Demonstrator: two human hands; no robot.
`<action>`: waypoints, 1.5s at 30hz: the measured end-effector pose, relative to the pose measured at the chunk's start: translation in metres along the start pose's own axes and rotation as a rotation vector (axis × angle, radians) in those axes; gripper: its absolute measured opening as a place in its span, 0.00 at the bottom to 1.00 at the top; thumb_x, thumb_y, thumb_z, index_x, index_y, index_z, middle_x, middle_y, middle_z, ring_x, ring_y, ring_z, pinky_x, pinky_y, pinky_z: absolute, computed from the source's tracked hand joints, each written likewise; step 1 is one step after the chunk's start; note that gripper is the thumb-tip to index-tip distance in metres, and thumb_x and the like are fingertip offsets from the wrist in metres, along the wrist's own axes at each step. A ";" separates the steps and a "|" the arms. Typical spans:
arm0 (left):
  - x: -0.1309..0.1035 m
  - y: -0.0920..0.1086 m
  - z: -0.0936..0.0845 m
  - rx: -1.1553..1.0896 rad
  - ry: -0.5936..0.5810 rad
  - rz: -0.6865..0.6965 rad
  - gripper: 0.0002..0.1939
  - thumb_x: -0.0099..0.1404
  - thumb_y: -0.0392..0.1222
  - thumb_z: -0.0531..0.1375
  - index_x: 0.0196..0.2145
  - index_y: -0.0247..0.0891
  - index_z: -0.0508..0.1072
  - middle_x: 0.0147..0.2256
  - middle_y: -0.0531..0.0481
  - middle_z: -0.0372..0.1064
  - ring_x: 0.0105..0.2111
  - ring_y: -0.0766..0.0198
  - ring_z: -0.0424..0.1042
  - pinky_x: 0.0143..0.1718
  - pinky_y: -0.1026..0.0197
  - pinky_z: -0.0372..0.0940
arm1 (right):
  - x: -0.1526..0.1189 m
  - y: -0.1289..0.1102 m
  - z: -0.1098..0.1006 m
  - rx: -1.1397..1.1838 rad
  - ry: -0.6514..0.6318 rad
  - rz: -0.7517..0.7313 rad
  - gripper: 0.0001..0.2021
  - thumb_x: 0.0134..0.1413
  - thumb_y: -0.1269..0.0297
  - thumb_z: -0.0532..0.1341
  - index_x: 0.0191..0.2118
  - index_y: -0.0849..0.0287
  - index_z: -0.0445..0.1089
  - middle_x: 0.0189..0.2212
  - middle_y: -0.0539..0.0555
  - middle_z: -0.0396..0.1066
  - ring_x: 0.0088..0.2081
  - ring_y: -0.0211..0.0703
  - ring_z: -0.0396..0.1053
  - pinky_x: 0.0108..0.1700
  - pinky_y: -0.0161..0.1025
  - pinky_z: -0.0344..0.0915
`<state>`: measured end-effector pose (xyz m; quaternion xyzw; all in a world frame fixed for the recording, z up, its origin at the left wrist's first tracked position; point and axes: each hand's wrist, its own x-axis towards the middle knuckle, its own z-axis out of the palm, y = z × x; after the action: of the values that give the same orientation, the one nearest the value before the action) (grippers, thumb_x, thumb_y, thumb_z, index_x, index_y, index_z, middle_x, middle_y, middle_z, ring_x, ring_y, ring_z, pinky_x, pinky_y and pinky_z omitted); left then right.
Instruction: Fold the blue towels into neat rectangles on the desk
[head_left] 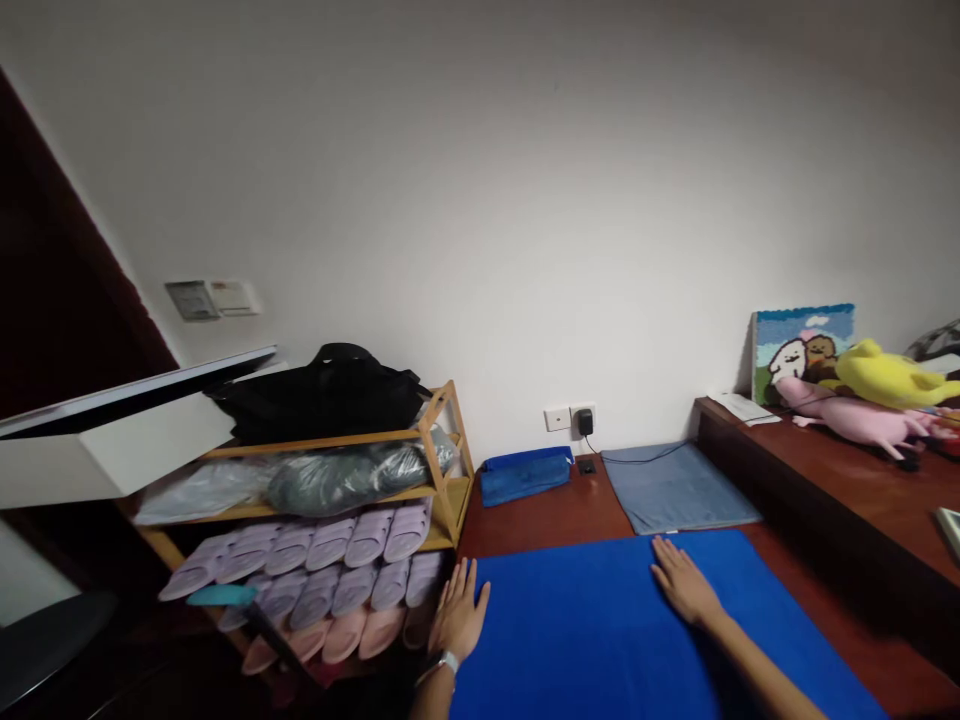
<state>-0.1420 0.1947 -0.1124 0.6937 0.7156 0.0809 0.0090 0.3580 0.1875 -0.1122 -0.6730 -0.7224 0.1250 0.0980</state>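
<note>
A bright blue cloth [585,620] lies spread flat over the reddish-brown wooden surface. At its left edge rests my left hand [458,612], fingers stretched out, a band around the wrist. My right hand [684,583] lies palm down on the cloth near its far edge, fingers extended. Beyond the cloth, a grey-blue cloth [679,487] lies flat near the wall. A folded blue cloth [525,477] sits at the back left of the wooden surface. Neither hand holds anything.
On the left, a wooden rack [450,490] holds several slippers [330,543], plastic-wrapped items and a black bag [330,395]. A black plug [585,422] is in the wall socket. Plush toys [855,415] and a picture [802,345] stand on the raised ledge [810,480] at right.
</note>
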 end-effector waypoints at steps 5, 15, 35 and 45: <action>0.003 -0.002 0.001 0.009 -0.009 -0.007 0.38 0.76 0.56 0.42 0.74 0.30 0.52 0.75 0.38 0.44 0.75 0.51 0.46 0.74 0.46 0.46 | -0.008 0.120 -0.031 -0.078 0.077 0.252 0.39 0.64 0.50 0.40 0.73 0.66 0.56 0.74 0.60 0.52 0.75 0.55 0.47 0.74 0.53 0.48; 0.008 -0.005 -0.011 0.022 -0.092 -0.004 0.38 0.76 0.57 0.42 0.75 0.31 0.51 0.75 0.37 0.42 0.75 0.50 0.45 0.73 0.44 0.47 | 0.000 0.157 -0.026 0.038 0.213 0.224 0.39 0.57 0.43 0.43 0.66 0.54 0.70 0.68 0.54 0.66 0.72 0.63 0.54 0.70 0.57 0.56; -0.132 -0.003 -0.007 -0.011 0.048 0.176 0.32 0.77 0.56 0.46 0.74 0.46 0.54 0.74 0.50 0.49 0.74 0.53 0.49 0.73 0.42 0.51 | -0.094 -0.256 0.064 0.208 -0.016 -0.372 0.36 0.73 0.45 0.40 0.76 0.61 0.46 0.75 0.59 0.43 0.76 0.53 0.41 0.76 0.57 0.42; -0.130 -0.001 -0.006 -0.044 0.089 0.158 0.32 0.78 0.57 0.45 0.74 0.46 0.54 0.74 0.49 0.49 0.73 0.53 0.50 0.73 0.42 0.51 | -0.117 -0.036 0.034 -0.056 0.117 0.005 0.37 0.70 0.45 0.41 0.74 0.63 0.53 0.75 0.59 0.47 0.75 0.56 0.45 0.75 0.59 0.44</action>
<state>-0.1393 0.0648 -0.1193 0.7433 0.6565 0.1278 -0.0140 0.3219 0.0670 -0.1301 -0.6833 -0.7171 0.0653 0.1210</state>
